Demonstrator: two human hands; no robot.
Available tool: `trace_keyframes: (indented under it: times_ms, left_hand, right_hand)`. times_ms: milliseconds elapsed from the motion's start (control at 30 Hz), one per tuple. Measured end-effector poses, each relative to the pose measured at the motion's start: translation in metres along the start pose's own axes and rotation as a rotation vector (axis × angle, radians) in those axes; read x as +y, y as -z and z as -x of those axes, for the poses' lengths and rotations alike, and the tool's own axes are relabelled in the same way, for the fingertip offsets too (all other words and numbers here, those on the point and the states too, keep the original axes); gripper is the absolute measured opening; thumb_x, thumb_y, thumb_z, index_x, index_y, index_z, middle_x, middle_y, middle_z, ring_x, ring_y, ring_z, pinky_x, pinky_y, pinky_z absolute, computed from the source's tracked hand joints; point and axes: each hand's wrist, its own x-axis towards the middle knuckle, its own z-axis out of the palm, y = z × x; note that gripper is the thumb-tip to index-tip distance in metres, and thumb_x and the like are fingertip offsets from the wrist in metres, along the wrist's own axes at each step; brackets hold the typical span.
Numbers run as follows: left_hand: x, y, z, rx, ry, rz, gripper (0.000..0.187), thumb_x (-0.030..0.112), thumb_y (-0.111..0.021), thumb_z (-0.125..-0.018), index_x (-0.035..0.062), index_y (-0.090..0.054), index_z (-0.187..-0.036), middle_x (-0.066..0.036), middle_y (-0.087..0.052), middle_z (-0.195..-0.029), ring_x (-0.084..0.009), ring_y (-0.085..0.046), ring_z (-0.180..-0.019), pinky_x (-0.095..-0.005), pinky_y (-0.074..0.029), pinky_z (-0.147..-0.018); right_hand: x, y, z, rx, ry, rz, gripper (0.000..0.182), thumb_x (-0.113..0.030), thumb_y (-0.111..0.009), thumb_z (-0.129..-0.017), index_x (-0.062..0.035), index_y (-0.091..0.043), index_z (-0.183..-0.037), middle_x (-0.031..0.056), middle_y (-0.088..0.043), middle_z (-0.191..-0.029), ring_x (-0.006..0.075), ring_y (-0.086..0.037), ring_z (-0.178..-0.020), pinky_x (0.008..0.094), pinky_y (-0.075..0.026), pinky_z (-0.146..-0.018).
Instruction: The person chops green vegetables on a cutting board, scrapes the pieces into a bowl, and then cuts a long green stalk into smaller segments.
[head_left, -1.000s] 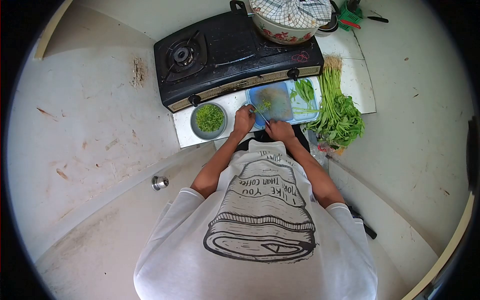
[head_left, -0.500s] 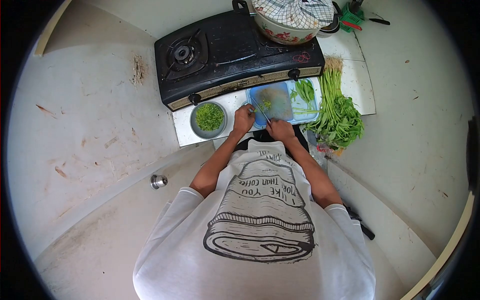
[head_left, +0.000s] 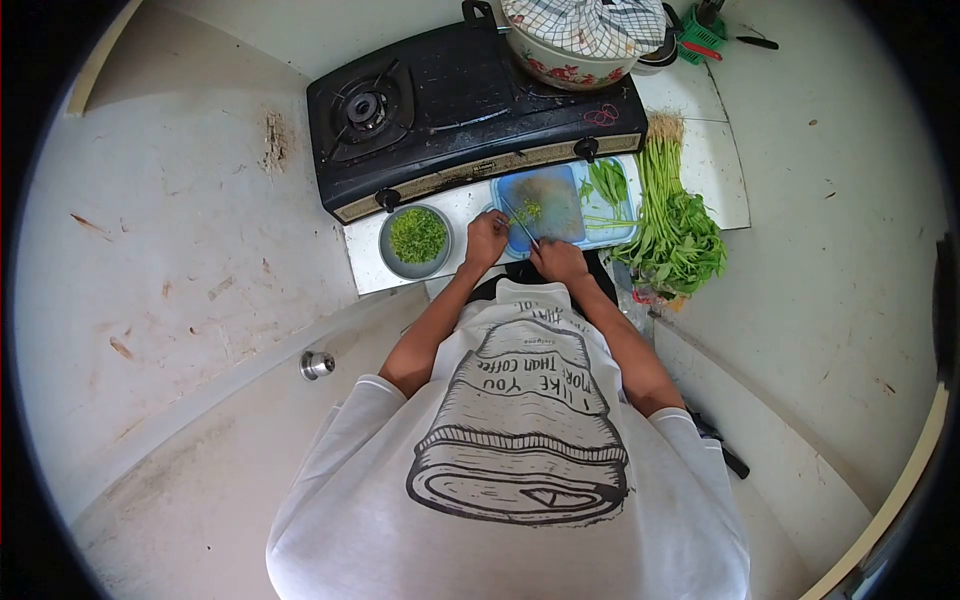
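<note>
Clock origin: middle of the board, 12 away from the person.
Tabletop: white tabletop [head_left: 368, 280], a strip before the stove that runs on past its right end, seam line at 2.
Board: blue board [head_left: 545, 188], dark worn patch in the middle, lying in a light blue tray [head_left: 606, 233].
Chopped bits: small green pile [head_left: 531, 211] on the board.
Left hand: left hand [head_left: 487, 238] at 8, fingers bent by the tray's edge; can't tell what they grasp.
Right hand: right hand [head_left: 560, 260] between 5 and 6, fingers clenched around the knife [head_left: 522, 228], blade slanting toward 10.
Leaves: a few leaves [head_left: 607, 184] at 3, in the tray.
Bunch: leafy bunch [head_left: 688, 225] at 3, outside the tray, roots toward 1.
Bowl: grey bowl [head_left: 409, 271] between 8 and 9, chopped greens [head_left: 418, 235] inside.
Stove: black stove [head_left: 470, 110] at 11, two knobs in front.
Pot: flowered pot [head_left: 572, 73] at 12, checked cloth [head_left: 590, 25] on top.
Basket: green basket [head_left: 691, 30] between 1 and 2.
Room: pale, brown-stained surfaces both sides; metal knob [head_left: 317, 365] at 8.
</note>
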Motion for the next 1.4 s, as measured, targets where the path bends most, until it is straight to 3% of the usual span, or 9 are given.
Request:
trace_keyframes:
  times_ms: [200,700,1100,1400]
  left_hand:
    - [0.0,-0.002,-0.002,-0.023,0.063,-0.021,0.013,-0.001,-0.064,-0.079,-0.0013,-0.071,-0.09,-0.021,-0.072,-0.077,-0.0298,-0.073,-0.07,-0.0375,-0.058,-0.066]
    - [0.002,-0.001,-0.003,0.006,-0.042,-0.082,0.014,0.001,-0.067,-0.077,-0.0015,-0.071,-0.09,-0.02,-0.069,-0.074,-0.0319,-0.07,-0.068,-0.0398,-0.057,-0.066]
    - [0.001,-0.003,-0.002,-0.013,0.086,0.003,0.013,0.001,-0.067,-0.079,-0.0016,-0.07,-0.09,-0.02,-0.07,-0.073,-0.0295,-0.07,-0.065,-0.0384,-0.056,-0.063]
    - [-0.001,0.0,0.0,-0.058,0.069,0.042,0.013,0.0,-0.065,-0.079,-0.0023,-0.07,-0.091,-0.019,-0.072,-0.076,-0.0287,-0.073,-0.068,-0.0363,-0.057,-0.064]
  right_hand:
    - [0.001,-0.002,-0.001,0.0,0.019,-0.011,0.045,-0.044,-0.054,-0.099,-0.002,-0.07,-0.1,0.0262,-0.071,-0.083,0.0444,-0.072,-0.08,0.0543,-0.058,-0.075]
    - [0.001,-0.004,-0.004,0.029,0.076,0.0,0.043,-0.041,-0.054,-0.099,-0.0013,-0.069,-0.096,0.0246,-0.072,-0.082,0.043,-0.072,-0.077,0.0539,-0.058,-0.073]
    - [0.005,-0.006,-0.007,0.048,0.099,0.021,0.044,-0.041,-0.052,-0.1,-0.0007,-0.069,-0.094,0.0238,-0.072,-0.08,0.0411,-0.072,-0.075,0.0524,-0.058,-0.071]
    - [0.003,-0.004,-0.007,0.059,0.072,-0.001,0.043,-0.041,-0.053,-0.1,-0.0014,-0.068,-0.094,0.0242,-0.072,-0.079,0.0417,-0.072,-0.076,0.0528,-0.058,-0.072]
